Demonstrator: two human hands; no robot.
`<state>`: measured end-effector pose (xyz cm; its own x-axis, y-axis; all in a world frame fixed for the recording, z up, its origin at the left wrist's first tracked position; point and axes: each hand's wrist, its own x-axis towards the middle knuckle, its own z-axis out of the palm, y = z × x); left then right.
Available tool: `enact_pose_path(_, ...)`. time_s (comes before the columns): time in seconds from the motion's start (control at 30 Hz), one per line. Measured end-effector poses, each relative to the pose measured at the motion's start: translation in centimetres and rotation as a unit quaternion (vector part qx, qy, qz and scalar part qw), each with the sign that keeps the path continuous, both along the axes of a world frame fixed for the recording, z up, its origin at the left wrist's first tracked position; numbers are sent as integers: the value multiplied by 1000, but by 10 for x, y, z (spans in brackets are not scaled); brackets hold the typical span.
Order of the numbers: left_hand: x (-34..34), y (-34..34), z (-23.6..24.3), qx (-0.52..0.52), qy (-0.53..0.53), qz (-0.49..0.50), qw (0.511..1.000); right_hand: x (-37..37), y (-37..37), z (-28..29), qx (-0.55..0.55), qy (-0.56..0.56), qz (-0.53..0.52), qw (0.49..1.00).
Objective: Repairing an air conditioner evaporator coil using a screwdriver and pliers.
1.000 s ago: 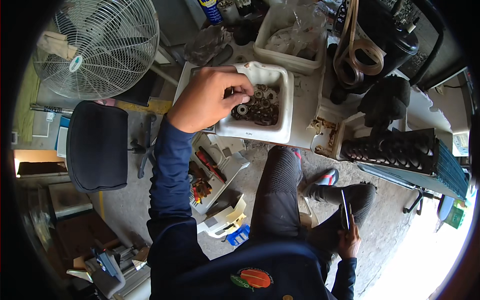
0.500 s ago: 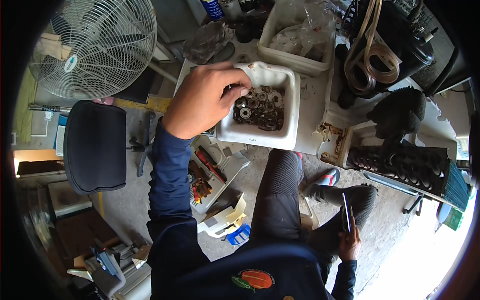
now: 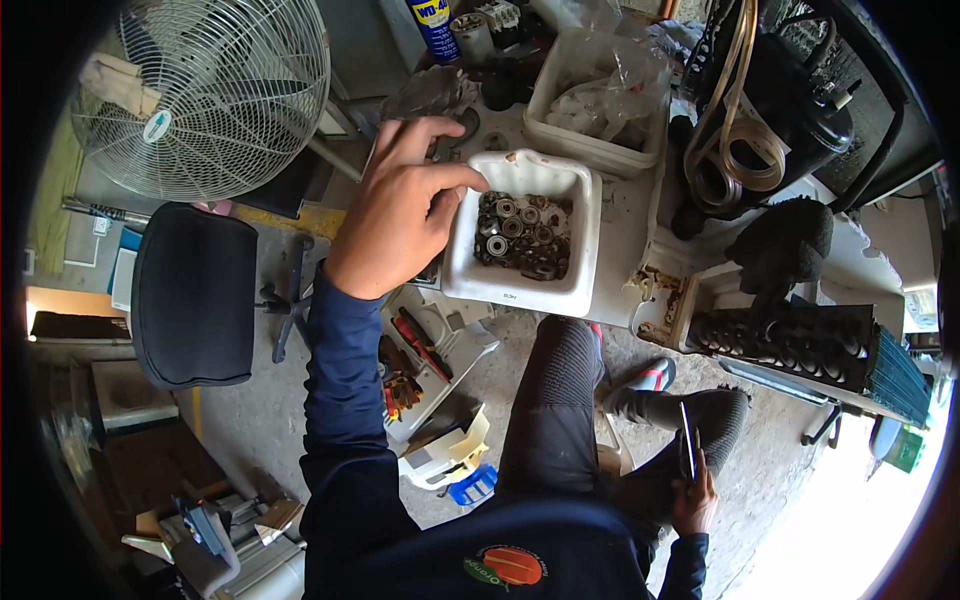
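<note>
A white rectangular tray stands at the table's front edge, with several bearings and small dark, greasy metal parts in it. My left hand is open over the tray's left side, with its fingers apart. Its index fingertip and thumb are by the left rim, and nothing shows between them. Low on the right, beside my knee, my right hand is closed around a thin flat thing with a silver edge, seen edge-on and resembling a phone.
Behind the tray are a cream bin with plastic bags and a blue spray can. A compressor with copper tubing and a finned coil occupy the right. A fan, a black chair and hand tools are leftward.
My left hand has drawn back from above the bearings to the tray's left rim. Its thumb and index finger, close together before, have parted. My right hand keeps its hold. The view has shifted slightly.
</note>
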<state>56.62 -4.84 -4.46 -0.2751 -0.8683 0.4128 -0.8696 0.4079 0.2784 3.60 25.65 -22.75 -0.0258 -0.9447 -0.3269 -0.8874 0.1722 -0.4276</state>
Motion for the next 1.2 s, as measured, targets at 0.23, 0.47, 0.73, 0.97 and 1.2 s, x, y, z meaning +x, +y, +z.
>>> enact_pose_path(0.23, 0, 4, 1, 34, -20, 1, 999, -1, 0, -3, -30, -9, 10, 999)
enact_pose_path(0.47, 0, 7, -4, 49, -69, -2, 996, -3, 1, -6, -48, -18, 21, 998)
enact_pose_path(0.73, 1, 6, -9, 18, -41, -1, 999, 2, -1, -2, -41, -20, 13, 999)
enact_pose_path(0.97, -16, 8, -13, 34, -81, 44, 995, 1, -2, -3, -16, -22, 0, 1000)
enact_pose_path(1.2, -29, 9, -13, 45, -126, 122, 983, -2, 2, -9, -45, -19, 10, 999)
